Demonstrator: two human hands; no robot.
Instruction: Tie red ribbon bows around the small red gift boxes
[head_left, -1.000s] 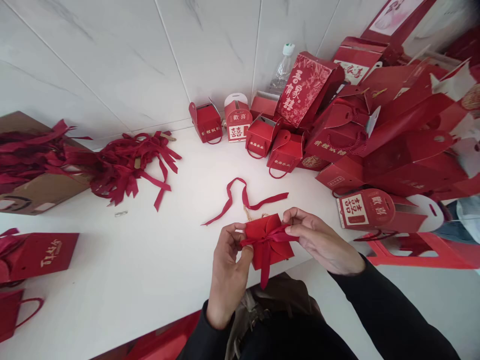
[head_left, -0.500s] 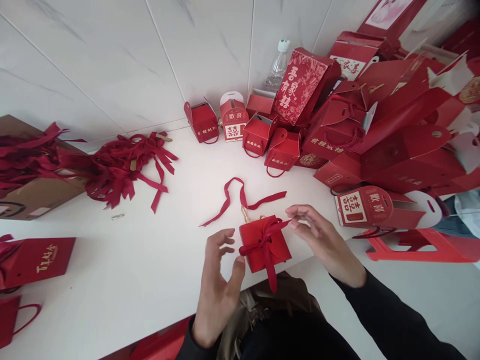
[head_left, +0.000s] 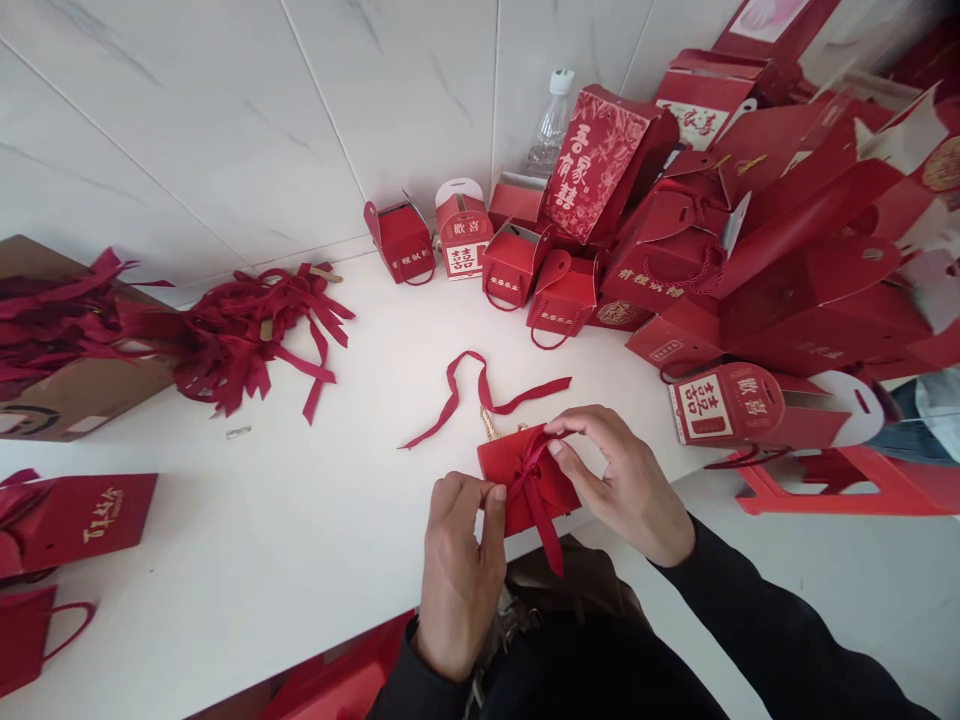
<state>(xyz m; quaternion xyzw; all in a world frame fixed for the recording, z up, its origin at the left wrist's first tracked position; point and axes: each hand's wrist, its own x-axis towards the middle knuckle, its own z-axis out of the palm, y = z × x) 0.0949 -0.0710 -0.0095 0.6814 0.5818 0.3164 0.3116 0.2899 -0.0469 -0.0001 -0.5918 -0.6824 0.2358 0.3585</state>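
A small red gift box [head_left: 559, 492] lies at the table's front edge, with a dark red ribbon [head_left: 534, 490] tied in a bow on its top. My left hand [head_left: 466, 550] pinches the bow's left loop between thumb and fingertips. On the other side, my right hand [head_left: 619, 470] has thumb and forefinger closed on the bow's right part. One ribbon tail hangs over the box's front. Behind the box shows a bit of gold cord [head_left: 489, 424]. A loose ribbon [head_left: 480, 385] lies in a wavy line just beyond it.
Several small red boxes [head_left: 517, 262] stand along the wall, and more are heaped at the right. Ribbons [head_left: 262, 325] lie piled beside a cardboard box [head_left: 120, 395] at left. Red boxes [head_left: 112, 515] sit at the left edge. A plastic bottle [head_left: 550, 130] stands behind. A red stool [head_left: 900, 480] is at right.
My left hand has gone from spread fingers to a pinch on the bow's left loop. My right hand has moved left, closer to the knot.
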